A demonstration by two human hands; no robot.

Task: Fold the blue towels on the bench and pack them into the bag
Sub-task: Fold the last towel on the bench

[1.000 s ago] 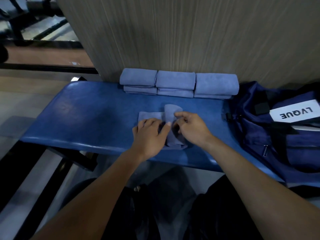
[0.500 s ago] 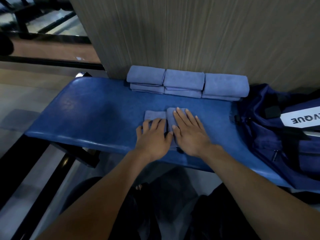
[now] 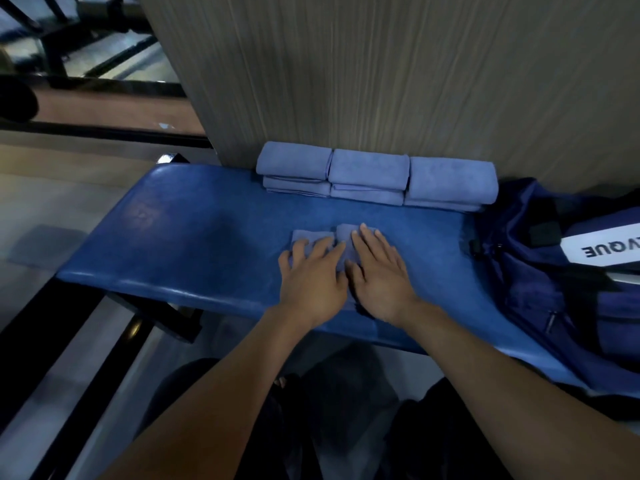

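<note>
Blue towels are the concern, and the nearest one, a small folded towel (image 3: 313,236), lies on the blue padded bench (image 3: 194,237) close to its near edge, mostly covered by both hands. The left hand (image 3: 311,275) lies flat on the towel's left half, fingers spread and gripping nothing; the right hand (image 3: 379,271) lies flat beside it on the right half, fingers straight and likewise holding nothing, the two hands nearly touching at the thumbs. Only the towel's far edge shows beyond the fingertips, with a seam or gap between its two halves. At the bench's right end sits a navy duffel bag (image 3: 540,282), just beside the hands' side of the seat and overlapping the cushion; a white label (image 3: 604,249) with upside-down letters lies across its top, and whether any towel is inside cannot be told. Farther back on the bench, against the wood-grain wall panel (image 3: 381,71), three stacks of folded towels (image 3: 369,176) stand touching side by side, the rightmost stack just beside the bag.
</note>
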